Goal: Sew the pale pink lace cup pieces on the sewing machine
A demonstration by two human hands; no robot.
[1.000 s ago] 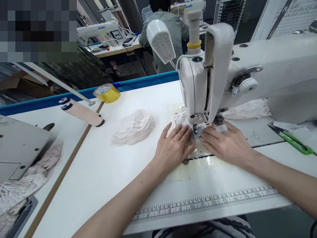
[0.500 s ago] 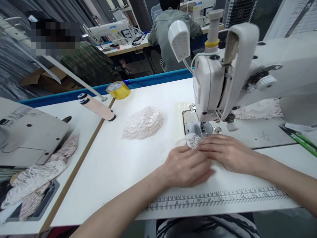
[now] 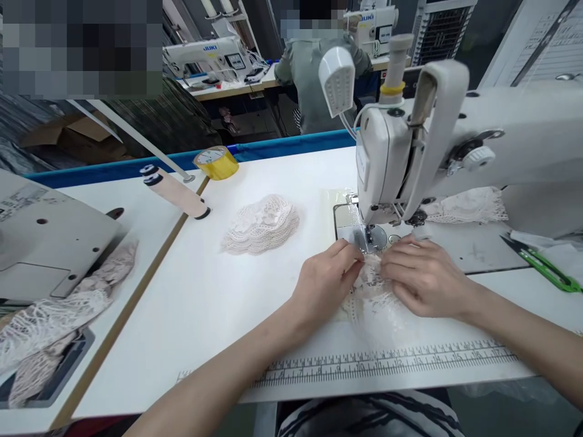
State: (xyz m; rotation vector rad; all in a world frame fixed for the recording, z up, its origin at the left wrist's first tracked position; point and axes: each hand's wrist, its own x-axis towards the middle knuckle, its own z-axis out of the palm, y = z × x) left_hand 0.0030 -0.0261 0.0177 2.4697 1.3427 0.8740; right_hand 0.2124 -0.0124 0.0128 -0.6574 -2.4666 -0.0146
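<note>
Just before the needle: both your hands meet on the white table, in front of the sewing machine.
Left hand: fingers curled in, fingertips pinching the left edge of the lace piece.
Right hand: fingers bent, tips pressing and gripping the right side of the same lace, close to your left fingertips.
Lace piece: pale, bunched between your hands, trailing toward you as far as the printed ruler strip on the table edge; its far end lies just short of the presser foot.
Lace stack: lies on the table to the left of your left hand, well apart from it.
Further left: a pink thread spool lying on its side, and a yellow tape roll near the blue table border.
Right edge: green snips rest on the table beyond your right wrist.
Behind the table: another person sits with their back to you at a second machine.
</note>
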